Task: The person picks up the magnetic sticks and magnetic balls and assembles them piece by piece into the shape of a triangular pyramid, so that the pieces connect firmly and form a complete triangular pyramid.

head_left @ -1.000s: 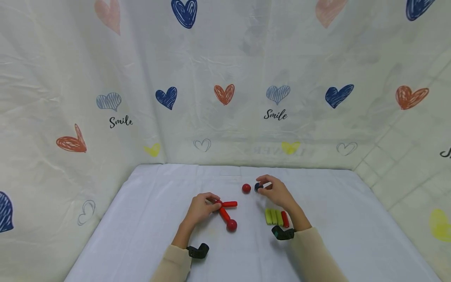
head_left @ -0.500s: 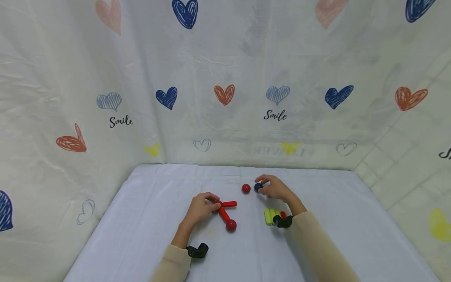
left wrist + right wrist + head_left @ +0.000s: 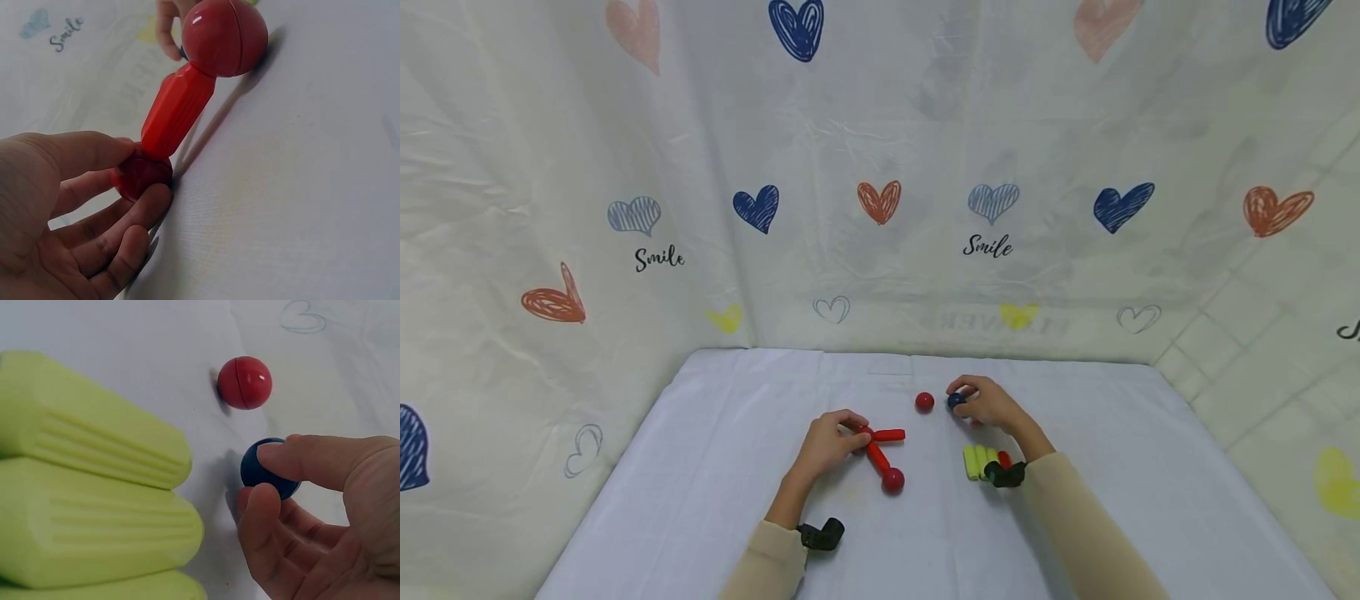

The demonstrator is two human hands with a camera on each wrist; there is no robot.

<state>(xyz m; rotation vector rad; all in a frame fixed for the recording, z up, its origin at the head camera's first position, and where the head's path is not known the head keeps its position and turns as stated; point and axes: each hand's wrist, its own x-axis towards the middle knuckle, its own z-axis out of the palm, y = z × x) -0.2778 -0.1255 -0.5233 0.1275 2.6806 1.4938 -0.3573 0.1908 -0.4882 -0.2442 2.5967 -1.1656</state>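
My left hand pinches a red ball between thumb and fingers. Two red ribbed rods join that ball; one rod ends in another red ball, while the other rod points right with its end free. Over at the back right of the table, my right hand pinches a dark blue ball by thumb and fingertips, low over the cloth. A loose red ball rests just left of it.
Several yellow-green rods lie side by side near the right wrist, with a red rod beside them, partly hidden by the black wrist camera. White cloth covers the table; a heart-patterned curtain stands behind.
The right forearm has moved forward, its wrist camera now covering part of the rods. The blue ball has shifted slightly right with the right hand. The left hand has stayed put.
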